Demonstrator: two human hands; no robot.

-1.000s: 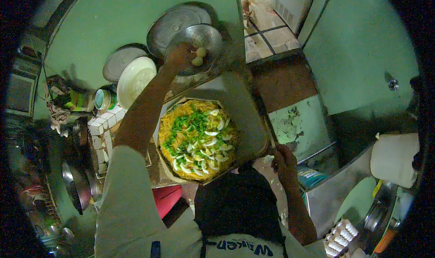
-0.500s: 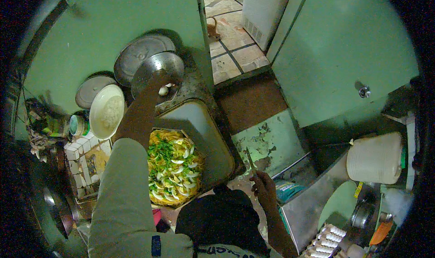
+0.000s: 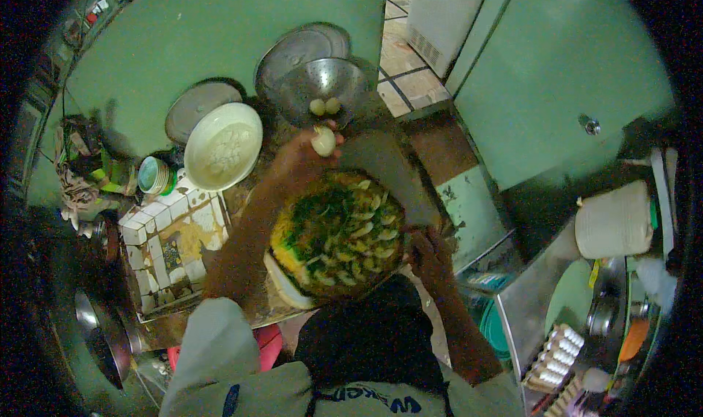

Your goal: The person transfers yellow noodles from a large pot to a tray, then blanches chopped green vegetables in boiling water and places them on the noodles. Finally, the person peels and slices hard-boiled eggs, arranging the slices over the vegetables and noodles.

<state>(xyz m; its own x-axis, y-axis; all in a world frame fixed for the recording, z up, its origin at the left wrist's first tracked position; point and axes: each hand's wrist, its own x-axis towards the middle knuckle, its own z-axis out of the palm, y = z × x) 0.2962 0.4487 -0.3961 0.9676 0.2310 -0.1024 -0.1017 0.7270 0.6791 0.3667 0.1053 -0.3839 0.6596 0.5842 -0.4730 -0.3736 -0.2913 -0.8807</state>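
Observation:
My left hand [image 3: 311, 150] is closed round a whole peeled egg [image 3: 324, 140], just in front of a metal colander [image 3: 300, 95]. Two more eggs [image 3: 325, 106] lie in the colander. Nearer to me is a tray of yellow noodles [image 3: 337, 226], topped with chopped green herbs and egg wedges. My right hand [image 3: 428, 250] is closed at the tray's right edge. The knife it holds shows plainly only in the earlier picture; its blade is hard to make out now.
A white oval bowl [image 3: 224, 146] and stacked small bowls [image 3: 154, 175] stand at the left, behind a tiled surface [image 3: 172, 234]. A round lid [image 3: 311, 47] leans on the green wall. At lower right are a carton of eggs [image 3: 556, 355] and a white container [image 3: 614, 218].
My left hand has come out of the colander with an egg, back toward the noodles. My right hand has moved up to the tray's edge. The view has shifted; the noodles look darker.

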